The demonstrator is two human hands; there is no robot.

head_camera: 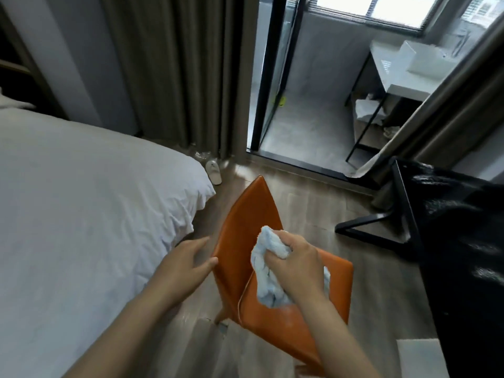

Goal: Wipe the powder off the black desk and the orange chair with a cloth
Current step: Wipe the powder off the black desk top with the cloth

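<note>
The orange chair [251, 214] stands on the wooden floor in the middle of the view, its backrest pointing away from me. My right hand [296, 264] is shut on a crumpled light-blue cloth [268, 246] and presses it where the seat meets the backrest. My left hand [191, 259] rests with spread fingers against the left edge of the backrest. The black desk [461, 214] with its black frame leg stands to the right, its top glossy with pale smears.
A bed with white bedding [81, 200] fills the left side. A white slipper [213, 171] lies by the grey curtain [177, 72]. Beyond a black-framed glass door [268, 77] is a tiled room with a sink counter. A pale object [420, 358] sits at the lower right.
</note>
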